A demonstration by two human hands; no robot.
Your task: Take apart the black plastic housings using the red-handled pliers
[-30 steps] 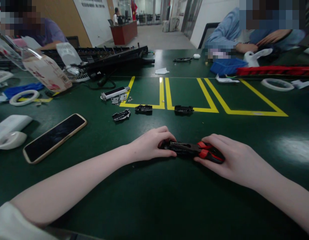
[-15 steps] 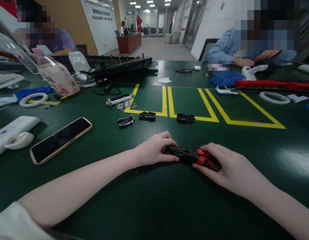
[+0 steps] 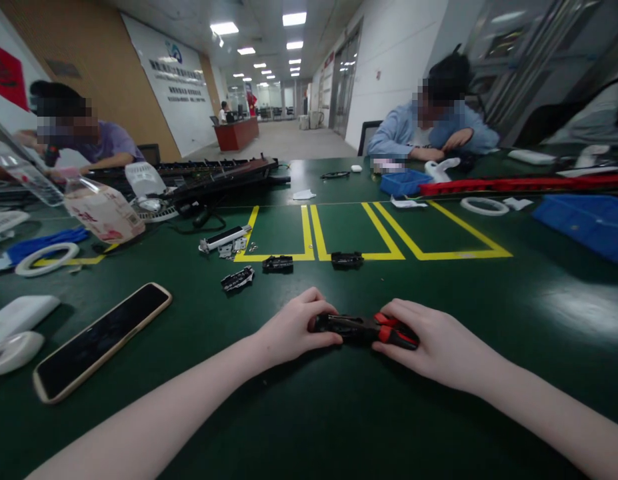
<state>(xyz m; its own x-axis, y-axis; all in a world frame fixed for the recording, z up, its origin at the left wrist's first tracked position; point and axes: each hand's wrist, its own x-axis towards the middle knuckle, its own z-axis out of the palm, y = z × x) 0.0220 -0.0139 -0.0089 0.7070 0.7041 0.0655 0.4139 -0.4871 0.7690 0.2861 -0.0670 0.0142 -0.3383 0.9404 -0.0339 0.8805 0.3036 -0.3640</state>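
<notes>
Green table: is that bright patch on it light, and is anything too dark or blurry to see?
In the head view, the bright patch at the right is glare on the table, probably from ceiling lights; in that head view, the black part in the left hand blends into the dark end of the pliers, and the far right edge looks smeared.

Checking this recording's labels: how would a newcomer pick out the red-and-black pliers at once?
On the dark green tabletop, look nearer than the yellow tape outlines. There the bare right hand grips the pliers, pointing them toward the bare left hand. Red on the handles sets them apart from the small black parts beyond.
</notes>
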